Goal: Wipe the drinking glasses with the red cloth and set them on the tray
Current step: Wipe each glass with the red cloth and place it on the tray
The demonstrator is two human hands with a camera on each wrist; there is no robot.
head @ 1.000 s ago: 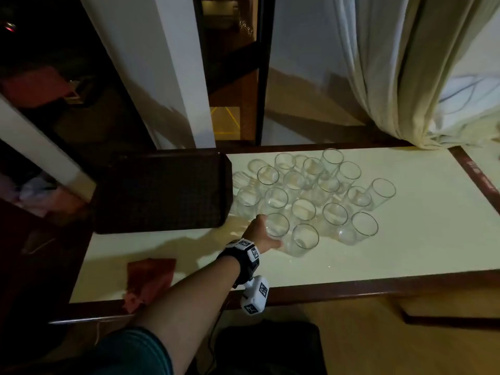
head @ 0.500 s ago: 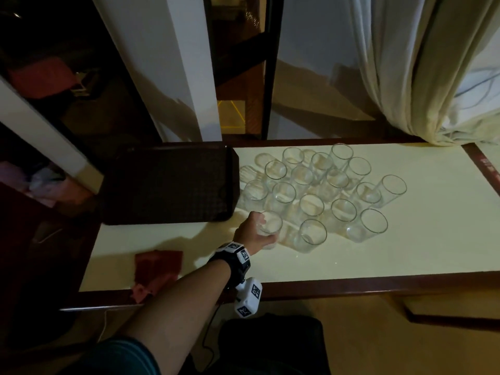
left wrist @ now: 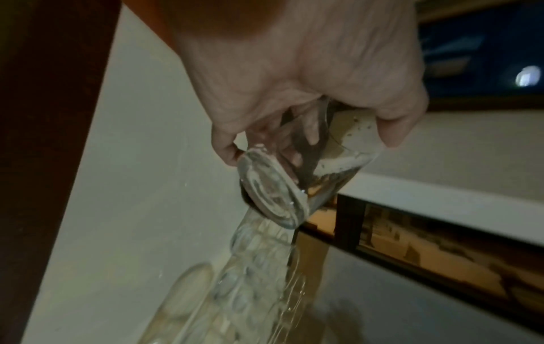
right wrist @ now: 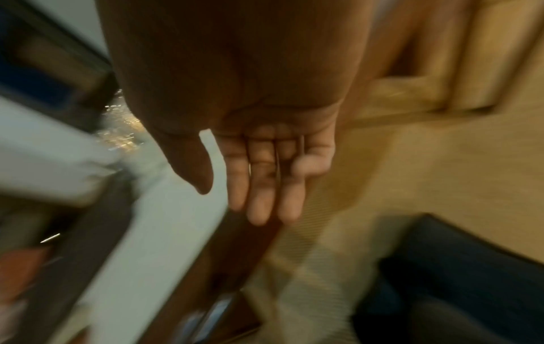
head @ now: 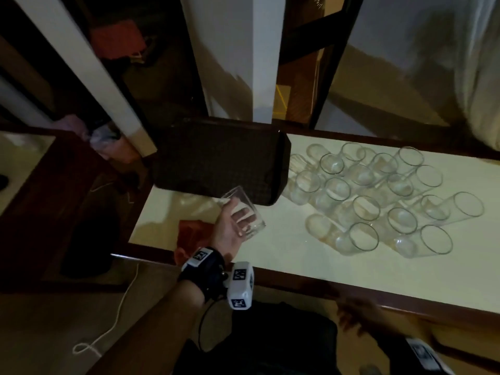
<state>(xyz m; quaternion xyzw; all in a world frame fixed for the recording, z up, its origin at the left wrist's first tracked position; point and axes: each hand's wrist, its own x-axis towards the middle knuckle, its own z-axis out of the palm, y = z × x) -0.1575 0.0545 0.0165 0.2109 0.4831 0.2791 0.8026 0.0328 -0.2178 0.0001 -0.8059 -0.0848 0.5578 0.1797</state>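
Left hand (head: pixel 230 228) grips tilted glass (head: pixel 244 212) above table (head: pixel 284 255), near tray (head: pixel 216 161); right hand (right wrist: pixel 265 163) flat, fingers straight, holding nothing.

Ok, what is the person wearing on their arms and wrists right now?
The left hand is bare, and so is the forearm behind it. A dark band wraps the left wrist, carrying white blocks printed with black square markers, and a thin dark cable loops down from it. A teal sleeve edge shows near the elbow. The right hand is bare too; a similar marker block sits at its wrist, blurred in the head view.

Clear glossy glasses (head: pixel 362 236), dark woven tray (head: pixel 216 163), glossy wood-edged table (head: pixel 324 282).
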